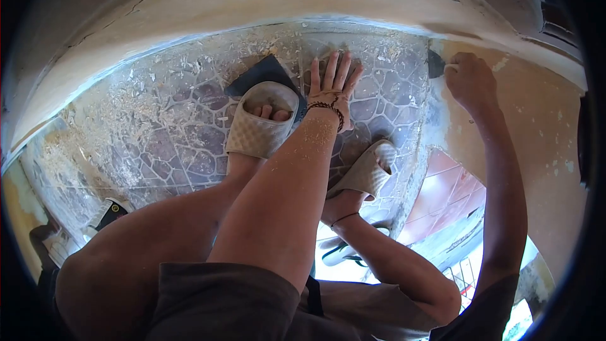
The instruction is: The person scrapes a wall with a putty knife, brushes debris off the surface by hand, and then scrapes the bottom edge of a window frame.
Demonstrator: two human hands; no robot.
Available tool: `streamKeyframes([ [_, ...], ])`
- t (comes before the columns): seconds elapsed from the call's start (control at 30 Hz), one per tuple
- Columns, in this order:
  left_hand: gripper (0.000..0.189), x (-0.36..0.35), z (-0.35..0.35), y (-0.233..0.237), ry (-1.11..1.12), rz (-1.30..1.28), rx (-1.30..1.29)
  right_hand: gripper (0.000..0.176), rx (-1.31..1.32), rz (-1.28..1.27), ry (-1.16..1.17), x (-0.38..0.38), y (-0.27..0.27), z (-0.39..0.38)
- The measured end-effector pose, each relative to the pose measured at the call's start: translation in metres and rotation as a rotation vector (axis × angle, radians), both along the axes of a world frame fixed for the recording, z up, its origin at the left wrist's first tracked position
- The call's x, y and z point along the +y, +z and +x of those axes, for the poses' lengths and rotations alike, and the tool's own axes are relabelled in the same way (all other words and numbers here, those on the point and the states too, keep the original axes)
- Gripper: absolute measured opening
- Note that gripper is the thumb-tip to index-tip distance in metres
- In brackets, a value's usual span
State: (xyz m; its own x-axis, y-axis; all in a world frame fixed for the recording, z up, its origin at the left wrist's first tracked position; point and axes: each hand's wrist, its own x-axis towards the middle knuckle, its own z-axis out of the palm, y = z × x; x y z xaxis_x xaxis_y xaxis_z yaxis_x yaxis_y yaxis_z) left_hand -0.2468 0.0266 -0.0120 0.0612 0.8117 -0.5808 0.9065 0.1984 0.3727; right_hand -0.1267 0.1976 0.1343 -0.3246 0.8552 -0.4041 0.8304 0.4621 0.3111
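Note:
My left hand (331, 91) lies palm down on the patterned tile floor (202, 101), its fingers spread and nothing in it. A braided bracelet (328, 108) circles that wrist, and pale flakes dust the forearm. At the right, my right hand (471, 79) is closed around the light handle of a scraper (435, 63). The scraper's dark, flat blade points left, close to the lower wall and the floor's edge. Just left of my left hand is a dark flat sheet (260, 74), partly covered by a beige slide sandal (264, 123) with a foot in it.
Paint flakes and dust are scattered over the floor, thickest at left. A peeling wall (284, 3) curves along the top, and another wall (530, 107) stands at right. A second sandal (366, 173) is near the tile edge. Bright light comes from below right.

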Motion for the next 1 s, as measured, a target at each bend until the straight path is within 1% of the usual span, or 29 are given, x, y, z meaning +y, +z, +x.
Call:
streamKeyframes([
  [0.03,0.114,-0.002,0.001,-0.001,0.004,0.005,-0.009,0.024,-0.030,-0.005,-0.002,0.000,-0.001,-0.001],
  [0.13,0.116,0.002,0.000,-0.002,-0.003,-0.002,-0.011,0.024,0.001,0.017,-0.005,-0.004,0.010,-0.005],
  [0.23,0.118,0.003,-0.003,0.003,-0.012,-0.030,-0.031,0.024,0.029,0.007,0.009,-0.006,-0.002,0.002],
  [0.27,0.117,0.001,-0.002,0.004,-0.010,-0.039,-0.044,0.024,0.000,0.005,-0.022,-0.009,0.002,0.005],
  [0.33,0.117,0.004,-0.003,0.001,-0.015,-0.040,-0.022,0.023,-0.040,0.009,-0.070,-0.015,0.011,-0.012],
  [0.43,0.117,0.002,-0.001,0.005,-0.023,-0.053,-0.034,0.023,-0.050,-0.008,-0.085,-0.017,-0.003,-0.005],
  [0.53,0.117,0.003,-0.002,0.006,-0.022,-0.056,-0.031,0.022,-0.073,0.017,-0.007,-0.023,0.002,-0.008],
  [0.63,0.116,0.002,-0.002,0.005,-0.024,-0.048,-0.029,0.022,-0.048,0.001,-0.072,-0.023,-0.004,0.005],
  [0.73,0.116,0.001,0.000,0.002,-0.011,-0.015,-0.018,0.021,-0.078,-0.011,-0.050,-0.029,0.006,0.005],
  [0.77,0.116,0.003,-0.001,-0.001,-0.011,-0.010,-0.018,0.021,-0.052,0.009,-0.033,-0.033,0.007,0.008],
  [0.83,0.116,0.000,0.000,0.000,-0.015,-0.023,-0.027,0.021,-0.009,0.026,-0.006,-0.044,0.007,0.019],
  [0.93,0.115,0.000,0.000,0.002,-0.009,-0.012,-0.026,0.021,-0.069,-0.029,-0.018,-0.048,0.000,0.022],
  [1.0,0.115,0.002,-0.001,-0.001,-0.003,0.004,-0.018,0.022,-0.039,-0.015,-0.019,-0.050,0.002,0.023],
])
